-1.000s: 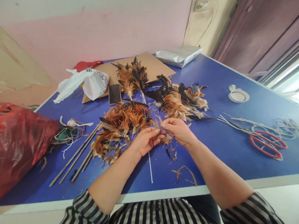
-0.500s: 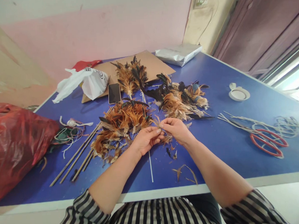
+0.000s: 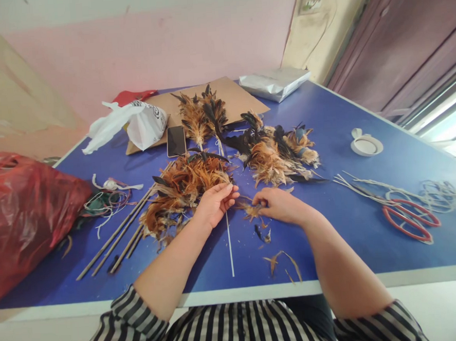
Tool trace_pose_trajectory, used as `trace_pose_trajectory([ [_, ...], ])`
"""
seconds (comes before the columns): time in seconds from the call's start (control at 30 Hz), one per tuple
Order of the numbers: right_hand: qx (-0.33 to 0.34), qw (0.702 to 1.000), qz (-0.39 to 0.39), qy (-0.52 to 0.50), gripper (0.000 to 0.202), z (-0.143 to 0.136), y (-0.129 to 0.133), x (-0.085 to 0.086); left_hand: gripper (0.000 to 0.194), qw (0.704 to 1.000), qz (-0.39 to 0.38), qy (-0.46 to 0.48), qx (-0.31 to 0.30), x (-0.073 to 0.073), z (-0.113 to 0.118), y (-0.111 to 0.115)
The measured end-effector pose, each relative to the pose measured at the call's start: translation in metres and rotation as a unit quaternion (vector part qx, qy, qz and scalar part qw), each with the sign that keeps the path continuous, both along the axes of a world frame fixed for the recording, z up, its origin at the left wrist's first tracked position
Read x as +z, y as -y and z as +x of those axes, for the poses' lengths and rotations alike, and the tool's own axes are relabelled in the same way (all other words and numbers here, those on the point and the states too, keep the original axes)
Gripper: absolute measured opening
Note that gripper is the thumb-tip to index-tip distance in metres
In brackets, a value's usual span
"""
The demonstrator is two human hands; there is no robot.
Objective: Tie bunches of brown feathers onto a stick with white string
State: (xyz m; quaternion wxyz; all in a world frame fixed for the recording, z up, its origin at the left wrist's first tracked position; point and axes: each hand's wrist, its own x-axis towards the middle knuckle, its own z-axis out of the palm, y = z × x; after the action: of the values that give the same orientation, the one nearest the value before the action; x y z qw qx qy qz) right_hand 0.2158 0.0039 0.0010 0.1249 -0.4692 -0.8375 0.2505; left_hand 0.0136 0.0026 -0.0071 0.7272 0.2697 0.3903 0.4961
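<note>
Ctr frame: my L hand (image 3: pixel 217 206) overlaps the rust-brown feathers (image 3: pixel 193 175), R hand (image 3: pixel 280 205) curls at loose feather scraps (image 3: pixel 250 210); can't tell if either grip's closed. Sticks (image 3: pixel 114 234) & red plastic bag (image 3: pixel 30 218) crowd L, red-handled scissors (image 3: pixel 408 218) lower R, phone (image 3: pixel 176 141) upper ctr, all on table (image 3: pixel 344 235).

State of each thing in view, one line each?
Left hand: fingers bent, any hold unclear
Right hand: fingers curled by tan scraps
Orange feathers: heaped loosely
Phone: screen dark
Scissors: lying flat, open or shut unclear
Sticks: lying roughly parallel
White roll: lying flat
Red bag: bulging
White bag: crumpled
</note>
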Motion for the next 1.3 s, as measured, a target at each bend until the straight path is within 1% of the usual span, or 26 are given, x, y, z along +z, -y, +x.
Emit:
trace_pose_trajectory([
  [0.1,-0.033,0.999,-0.014,-0.013,0.009,-0.001,-0.003,-0.001,0.009,1.000,0.001,-0.001,0.001,0.001,0.001,0.001],
  [0.2,-0.084,0.990,-0.060,-0.094,0.012,0.005,-0.006,0.004,0.008,1.000,0.001,-0.002,0.003,0.001,0.001,0.000],
  [0.33,-0.130,0.970,-0.093,-0.185,0.017,0.011,-0.008,0.007,0.006,1.000,-0.008,-0.009,-0.002,0.000,0.001,0.001],
  [0.47,-0.162,0.951,-0.131,-0.228,0.018,0.006,-0.005,0.007,0.004,0.997,-0.057,-0.022,-0.043,0.000,0.002,0.003],
  [0.57,-0.165,0.947,-0.128,-0.244,0.017,0.000,-0.003,0.008,0.004,0.992,-0.092,0.004,-0.087,-0.001,0.004,0.004],
  [0.67,-0.138,0.949,-0.125,-0.255,0.016,-0.005,0.000,0.010,0.004,0.987,-0.113,0.033,-0.105,-0.003,0.005,0.004],
  [0.73,-0.115,0.948,-0.136,-0.263,0.015,-0.007,0.002,0.011,0.006,0.986,-0.124,0.051,-0.098,-0.004,0.006,0.004],
  [0.83,-0.097,0.947,-0.155,-0.264,0.014,-0.009,0.004,0.013,0.008,0.984,-0.134,0.081,-0.084,-0.005,0.006,0.003],
  [0.9,-0.093,0.948,-0.161,-0.259,0.013,-0.008,0.004,0.014,0.008,0.984,-0.133,0.092,-0.071,-0.005,0.006,0.002],
  [1.0,-0.101,0.949,-0.164,-0.250,0.012,-0.004,0.001,0.012,0.008,0.988,-0.111,0.094,-0.052,-0.005,0.005,0.000],
  [1.07,-0.123,0.950,-0.158,-0.241,0.012,0.000,-0.002,0.008,0.008,0.991,-0.087,0.091,-0.046,-0.005,0.003,-0.001],
  [1.13,-0.155,0.956,-0.134,-0.209,0.011,0.003,-0.006,0.003,0.008,0.994,-0.056,0.085,-0.047,-0.004,0.001,-0.002],
  [1.17,-0.172,0.962,-0.108,-0.185,0.011,0.004,-0.008,0.001,0.008,0.995,-0.040,0.080,-0.049,-0.004,0.000,-0.002],
  [1.23,-0.200,0.970,-0.026,-0.134,0.012,0.004,-0.009,-0.002,0.008,0.996,-0.010,0.066,-0.052,-0.003,-0.001,-0.002],
  [1.3,-0.215,0.969,0.055,-0.112,0.016,0.003,-0.008,0.000,0.006,0.997,0.008,0.049,-0.051,-0.002,-0.001,-0.002],
])
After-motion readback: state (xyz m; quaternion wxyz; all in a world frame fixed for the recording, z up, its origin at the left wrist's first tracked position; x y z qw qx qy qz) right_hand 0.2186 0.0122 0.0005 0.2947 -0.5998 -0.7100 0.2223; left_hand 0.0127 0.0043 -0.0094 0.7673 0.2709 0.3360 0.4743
